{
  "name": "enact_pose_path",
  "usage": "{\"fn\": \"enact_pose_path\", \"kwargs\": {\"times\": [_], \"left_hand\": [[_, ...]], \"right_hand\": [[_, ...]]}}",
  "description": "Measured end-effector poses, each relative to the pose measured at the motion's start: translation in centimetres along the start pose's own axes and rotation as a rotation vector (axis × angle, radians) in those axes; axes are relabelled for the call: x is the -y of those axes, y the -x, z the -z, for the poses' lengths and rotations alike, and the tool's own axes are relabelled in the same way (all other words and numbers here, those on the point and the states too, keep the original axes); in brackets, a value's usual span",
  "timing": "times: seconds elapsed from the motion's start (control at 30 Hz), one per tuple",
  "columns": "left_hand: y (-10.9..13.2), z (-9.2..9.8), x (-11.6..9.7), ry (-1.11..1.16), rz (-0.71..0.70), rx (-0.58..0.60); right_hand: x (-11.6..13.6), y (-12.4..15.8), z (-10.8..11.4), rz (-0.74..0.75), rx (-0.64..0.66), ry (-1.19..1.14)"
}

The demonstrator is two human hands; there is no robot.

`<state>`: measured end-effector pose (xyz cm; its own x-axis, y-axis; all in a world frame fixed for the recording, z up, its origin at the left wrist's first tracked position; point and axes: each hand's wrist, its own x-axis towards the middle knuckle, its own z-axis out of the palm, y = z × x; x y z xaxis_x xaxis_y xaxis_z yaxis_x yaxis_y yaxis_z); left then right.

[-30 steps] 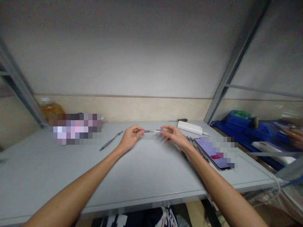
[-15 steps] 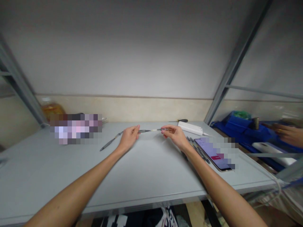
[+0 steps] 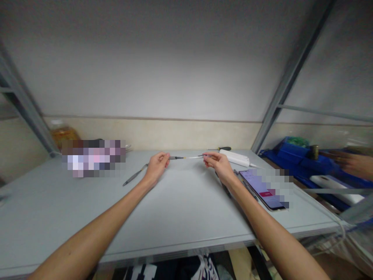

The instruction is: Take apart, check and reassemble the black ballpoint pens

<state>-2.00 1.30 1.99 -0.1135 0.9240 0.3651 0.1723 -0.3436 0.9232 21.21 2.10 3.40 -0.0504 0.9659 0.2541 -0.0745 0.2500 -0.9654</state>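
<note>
My left hand (image 3: 157,165) is closed around the grey grip part (image 3: 175,158) of a pen, held level just above the desk. A thin, pale refill (image 3: 194,157) runs bare from that part to my right hand (image 3: 217,165). There my fingertips pinch the pen's other grey end, mostly hidden by them. Close to my left wrist lies another grey pen (image 3: 132,178), slanting on the desk and partly covered by the hand. Several dark pens (image 3: 224,186) rest under and beside my right wrist.
To the right on the grey desk (image 3: 180,210) are a phone (image 3: 264,190), a white power strip (image 3: 234,158) and a screwdriver (image 3: 224,148). A bottle (image 3: 64,134) and a blurred-out item stand at left. Beyond the right frame, another person's hand (image 3: 357,165) is near blue bins (image 3: 291,155).
My hands have moved slightly apart, the left one leftward and the right one rightward. More of the pale refill shows between the two pen parts.
</note>
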Motion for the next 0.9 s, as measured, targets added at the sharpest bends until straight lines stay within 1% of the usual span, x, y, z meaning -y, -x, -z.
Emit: {"fn": "enact_pose_path", "kwargs": {"times": [0.23, 0.57, 0.9], "left_hand": [[-0.03, 0.06, -0.13, 0.005, -0.004, -0.027], [-0.24, 0.22, 0.58, 0.033, -0.016, -0.040], [0.11, -0.06, -0.10, 0.028, 0.004, -0.040]], "right_hand": [[-0.15, -0.31, 0.27, -0.018, -0.041, -0.026], [0.08, -0.35, 0.30, -0.007, -0.065, -0.025], [0.10, -0.13, 0.07, -0.037, -0.063, -0.027]]}}
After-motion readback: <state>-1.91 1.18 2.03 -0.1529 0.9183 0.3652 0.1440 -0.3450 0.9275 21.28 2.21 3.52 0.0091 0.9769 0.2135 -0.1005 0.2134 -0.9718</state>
